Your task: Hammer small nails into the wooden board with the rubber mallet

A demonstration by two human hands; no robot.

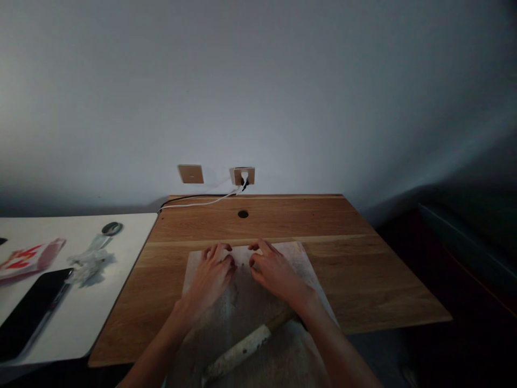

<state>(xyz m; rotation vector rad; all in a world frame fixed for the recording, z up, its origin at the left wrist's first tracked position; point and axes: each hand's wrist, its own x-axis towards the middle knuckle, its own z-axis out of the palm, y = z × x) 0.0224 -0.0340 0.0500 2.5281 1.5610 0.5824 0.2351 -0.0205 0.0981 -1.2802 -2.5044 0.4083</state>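
Note:
Both my hands are over a pale, stained board on the wooden tabletop. My left hand is near the board's far left side, fingers loosely bent and apart, with nothing visible in them. Facing it across a small gap, my right hand has its fingers curved and spread, also without a visible object. A tiny dark speck shows on the board between them. Closer to me lies a stick-like tool, part spotted white and part brown; my right forearm hides its far end, and I cannot tell its kind.
To the left, a white table holds a black phone, a red-and-white packet, crumpled clear plastic and a small round dark object. Cables run along the wall to a socket. The wooden tabletop has a round hole.

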